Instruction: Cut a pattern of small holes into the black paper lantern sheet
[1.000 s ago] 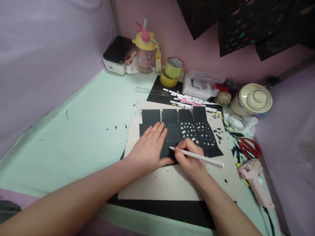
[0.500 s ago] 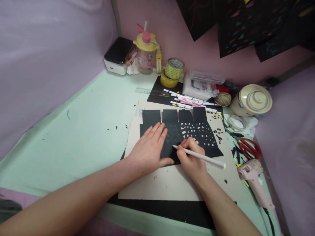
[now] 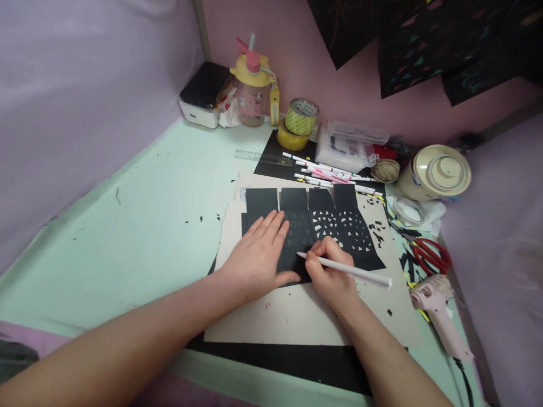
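Observation:
Black paper (image 3: 297, 199) with flaps along its far edge lies on a pale cardboard sheet (image 3: 246, 322). Its right part is pierced by many small cut-out shapes; faint drawn outlines, some like stars, mark the middle. My left hand (image 3: 257, 249) rests flat on the paper's left part, fingers stretched out and thumb apart. In my right hand (image 3: 333, 271) is a white pen (image 3: 365, 274), gripped near its tip. The tip meets the black paper, or is very close to it, just right of my left hand.
Behind the paper are several slim markers (image 3: 331, 174), two tape rolls (image 3: 294, 127), a clear ruler (image 3: 263, 158) and a plastic box (image 3: 348, 148). Along the right stand a lidded jar (image 3: 439, 172), red-handled scissors (image 3: 430, 255) and a pink glue gun (image 3: 441, 316). A drinking bottle (image 3: 252, 93) stands at the back.
The view has shifted very slightly. The pen's rear end has swung a little to the right, while both hands keep nearly the same place.

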{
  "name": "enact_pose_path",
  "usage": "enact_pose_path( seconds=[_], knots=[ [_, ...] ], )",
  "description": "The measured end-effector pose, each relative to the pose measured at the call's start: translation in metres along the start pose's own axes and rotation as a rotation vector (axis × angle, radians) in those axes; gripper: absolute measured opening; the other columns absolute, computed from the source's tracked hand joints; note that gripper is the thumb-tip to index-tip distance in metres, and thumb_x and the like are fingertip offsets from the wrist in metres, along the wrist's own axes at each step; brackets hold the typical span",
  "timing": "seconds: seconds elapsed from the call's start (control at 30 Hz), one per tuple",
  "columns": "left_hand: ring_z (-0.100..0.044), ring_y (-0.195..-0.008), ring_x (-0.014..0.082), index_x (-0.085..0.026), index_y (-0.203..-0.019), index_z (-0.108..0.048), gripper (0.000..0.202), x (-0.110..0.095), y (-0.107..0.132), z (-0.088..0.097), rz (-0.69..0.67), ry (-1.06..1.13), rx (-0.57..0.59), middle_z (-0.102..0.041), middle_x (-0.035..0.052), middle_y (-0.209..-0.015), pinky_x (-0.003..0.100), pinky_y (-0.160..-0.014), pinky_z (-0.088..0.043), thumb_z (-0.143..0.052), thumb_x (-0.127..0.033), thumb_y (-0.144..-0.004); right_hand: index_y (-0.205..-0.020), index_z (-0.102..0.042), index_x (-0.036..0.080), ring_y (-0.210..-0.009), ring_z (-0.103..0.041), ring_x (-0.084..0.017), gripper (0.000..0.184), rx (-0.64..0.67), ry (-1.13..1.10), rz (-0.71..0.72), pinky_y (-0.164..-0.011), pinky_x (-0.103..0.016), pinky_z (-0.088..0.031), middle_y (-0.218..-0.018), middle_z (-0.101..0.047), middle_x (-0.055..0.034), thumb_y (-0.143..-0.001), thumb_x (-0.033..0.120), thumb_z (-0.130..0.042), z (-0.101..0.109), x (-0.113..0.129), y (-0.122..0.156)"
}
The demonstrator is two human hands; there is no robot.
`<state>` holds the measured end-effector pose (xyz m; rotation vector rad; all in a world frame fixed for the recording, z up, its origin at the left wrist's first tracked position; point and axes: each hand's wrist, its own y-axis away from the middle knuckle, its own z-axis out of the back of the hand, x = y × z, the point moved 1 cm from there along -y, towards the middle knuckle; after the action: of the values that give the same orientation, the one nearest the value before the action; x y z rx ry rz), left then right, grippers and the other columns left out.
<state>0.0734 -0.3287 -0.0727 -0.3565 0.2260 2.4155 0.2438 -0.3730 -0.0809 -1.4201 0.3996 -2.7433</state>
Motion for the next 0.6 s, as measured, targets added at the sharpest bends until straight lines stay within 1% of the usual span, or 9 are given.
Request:
enact_pose_path(
  seconds=[0.23,0.33,0.47,0.6],
  knots=[
    [-0.007,-0.148,0.0301,-0.006,-0.148,-0.028,0.098,-0.0003,-0.0011,0.0012,0.017,0.008,0.038,-0.012,0.0172,-0.159,0.043,-0.120,-0.010,-0.051,-0.072,-0.079,-0.063,-0.037,0.023,-0.055,-0.053,-0.012,0.024,0.047,-0.016,-0.027,-0.053,-0.025,-0.040,-0.060,-0.056,0.0035,-0.078,0.019,-0.055,0.0003,0.0034,0.0000],
    [-0.008,-0.148,0.0307,-0.005,-0.147,-0.028,0.098,-0.0007,-0.0014,0.0014,0.010,0.003,0.034,-0.013,0.0175,-0.159,0.044,-0.120,-0.012,-0.051,-0.072,-0.079,-0.062,-0.037,0.023,-0.055,-0.053,-0.012,0.025,0.051,-0.019,-0.026,-0.053,-0.025,-0.040,-0.060,-0.056,0.0035,-0.078,0.019,-0.055,0.0004,0.0036,0.0007],
    [-0.010,-0.147,0.0301,-0.007,-0.147,-0.030,0.096,-0.0007,-0.0010,0.0013,0.005,-0.007,0.014,-0.015,0.0169,-0.158,0.044,-0.119,-0.014,-0.049,-0.072,-0.080,-0.064,-0.040,0.023,-0.056,-0.054,-0.013,0.023,0.036,-0.024,-0.005,-0.055,-0.025,-0.042,-0.061,-0.058,0.0034,-0.080,0.019,-0.056,0.0000,0.0019,0.0015],
    [-0.007,-0.148,0.0297,-0.005,-0.148,-0.028,0.099,-0.0004,-0.0012,0.0012,0.010,-0.013,0.037,-0.012,0.0170,-0.159,0.044,-0.120,-0.012,-0.049,-0.073,-0.079,-0.066,-0.043,0.023,-0.058,-0.057,-0.013,0.021,0.036,-0.020,-0.006,-0.057,-0.025,-0.043,-0.063,-0.060,0.0031,-0.081,0.020,-0.057,0.0000,0.0015,0.0020]
  ],
)
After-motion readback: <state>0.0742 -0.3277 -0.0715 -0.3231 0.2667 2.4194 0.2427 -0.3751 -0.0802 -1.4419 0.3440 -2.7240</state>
